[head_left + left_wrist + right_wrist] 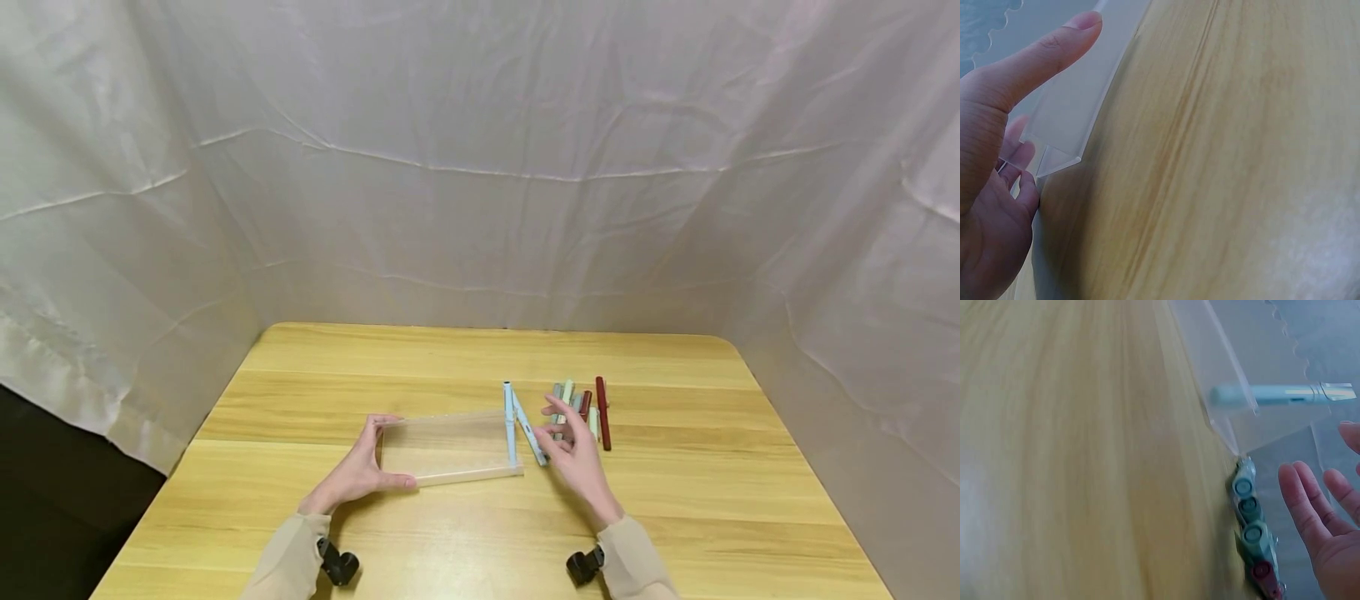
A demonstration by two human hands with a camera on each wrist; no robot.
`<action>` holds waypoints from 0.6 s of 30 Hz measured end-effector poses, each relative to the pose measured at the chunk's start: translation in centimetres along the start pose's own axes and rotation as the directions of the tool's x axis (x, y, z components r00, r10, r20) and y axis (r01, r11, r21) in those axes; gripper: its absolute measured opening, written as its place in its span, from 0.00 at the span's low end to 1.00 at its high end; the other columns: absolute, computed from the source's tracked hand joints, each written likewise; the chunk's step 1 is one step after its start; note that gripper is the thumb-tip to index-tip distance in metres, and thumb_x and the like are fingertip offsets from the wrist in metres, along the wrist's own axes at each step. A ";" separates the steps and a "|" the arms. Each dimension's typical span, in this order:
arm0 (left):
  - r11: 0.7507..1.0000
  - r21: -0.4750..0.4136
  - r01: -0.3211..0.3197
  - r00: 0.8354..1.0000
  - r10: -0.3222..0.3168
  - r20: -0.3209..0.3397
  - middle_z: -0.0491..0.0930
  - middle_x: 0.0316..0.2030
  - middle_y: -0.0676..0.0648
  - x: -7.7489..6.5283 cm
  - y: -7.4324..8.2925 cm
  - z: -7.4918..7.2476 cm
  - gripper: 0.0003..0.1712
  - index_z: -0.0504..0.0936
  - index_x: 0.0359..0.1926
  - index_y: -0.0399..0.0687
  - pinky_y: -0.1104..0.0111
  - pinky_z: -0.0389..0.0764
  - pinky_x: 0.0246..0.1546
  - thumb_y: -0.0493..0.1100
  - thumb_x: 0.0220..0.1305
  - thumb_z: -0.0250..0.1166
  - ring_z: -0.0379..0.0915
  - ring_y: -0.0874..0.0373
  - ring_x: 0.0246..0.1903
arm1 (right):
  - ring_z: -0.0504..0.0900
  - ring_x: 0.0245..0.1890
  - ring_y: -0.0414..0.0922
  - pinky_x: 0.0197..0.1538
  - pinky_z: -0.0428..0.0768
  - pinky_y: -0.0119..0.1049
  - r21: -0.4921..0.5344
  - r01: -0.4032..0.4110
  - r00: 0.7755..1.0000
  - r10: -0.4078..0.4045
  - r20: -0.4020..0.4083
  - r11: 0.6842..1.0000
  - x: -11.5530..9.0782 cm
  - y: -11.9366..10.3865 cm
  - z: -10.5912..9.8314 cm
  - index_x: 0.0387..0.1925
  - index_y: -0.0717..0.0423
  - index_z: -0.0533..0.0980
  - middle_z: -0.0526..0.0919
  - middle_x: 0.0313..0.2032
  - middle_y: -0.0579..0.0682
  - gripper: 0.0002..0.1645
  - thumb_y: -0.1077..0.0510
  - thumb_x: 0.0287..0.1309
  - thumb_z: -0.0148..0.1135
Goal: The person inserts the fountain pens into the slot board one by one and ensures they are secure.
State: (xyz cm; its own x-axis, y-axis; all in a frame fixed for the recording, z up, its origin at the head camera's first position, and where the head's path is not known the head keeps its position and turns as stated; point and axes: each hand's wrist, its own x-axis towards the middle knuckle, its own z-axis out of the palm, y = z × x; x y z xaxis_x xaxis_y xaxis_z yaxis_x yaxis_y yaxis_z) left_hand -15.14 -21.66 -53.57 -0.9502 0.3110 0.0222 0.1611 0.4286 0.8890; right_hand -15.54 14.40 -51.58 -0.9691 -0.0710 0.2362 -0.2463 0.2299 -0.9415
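Observation:
My left hand [363,462] grips the left end of a clear plastic pen rack [450,442], thumb along its near edge and fingers at the far side. Scalloped notches on the rack show in the left wrist view. Across the rack's right end lies a light blue pen [511,433]; the right wrist view shows this pen [1266,395] too. Beside it on the table slants a second light blue pen [529,431]. My right hand [577,462] hovers just right of that slanted pen, its fingers [1300,500] parted and holding nothing.
Several green, grey-blue and dark red pens [567,392] lie grouped beyond and beside my right hand. A long dark red pen [603,414] is at the group's right edge. Pale curtains [480,225] hang around the wooden table [420,362].

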 end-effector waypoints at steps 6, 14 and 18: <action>1.000 -0.012 -0.010 1.000 0.010 -0.001 0.60 0.72 0.37 0.0 0.0 0.0 0.59 0.57 0.67 0.45 0.35 0.46 0.77 0.49 0.40 0.85 0.47 0.34 0.76 | 0.83 0.43 0.37 0.39 0.88 0.34 -0.003 0.003 1.000 -0.003 -0.029 1.000 -0.2 0.8 -1.4 0.70 0.59 0.66 0.75 0.56 0.68 0.32 0.63 0.67 0.62; 1.000 -0.009 -0.010 1.000 0.010 -0.001 0.60 0.71 0.36 0.0 0.1 0.0 0.59 0.57 0.67 0.44 0.35 0.46 0.77 0.48 0.40 0.85 0.48 0.34 0.76 | 0.80 0.39 0.32 0.41 0.85 0.24 -0.012 -0.101 0.990 0.099 -0.104 0.995 -0.3 1.0 -3.1 0.70 0.60 0.66 0.75 0.54 0.65 0.32 0.63 0.67 0.63; 1.000 -0.002 -0.005 1.000 0.005 -0.003 0.61 0.71 0.36 0.1 0.1 0.0 0.59 0.57 0.67 0.44 0.35 0.47 0.77 0.48 0.40 0.85 0.49 0.34 0.75 | 0.80 0.37 0.34 0.40 0.84 0.23 -0.022 -0.129 0.981 0.125 -0.146 0.991 -0.4 1.2 -3.8 0.69 0.61 0.67 0.75 0.52 0.64 0.31 0.64 0.66 0.63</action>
State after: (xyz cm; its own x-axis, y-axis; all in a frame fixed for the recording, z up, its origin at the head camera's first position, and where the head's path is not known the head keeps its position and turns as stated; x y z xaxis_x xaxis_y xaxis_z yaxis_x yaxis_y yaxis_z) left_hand -15.17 -21.60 -53.44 -0.9501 0.3108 0.0284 0.1656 0.4248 0.8900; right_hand -15.47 18.37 -51.91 -0.9836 0.1009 0.1495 -0.1192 0.2583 -0.9587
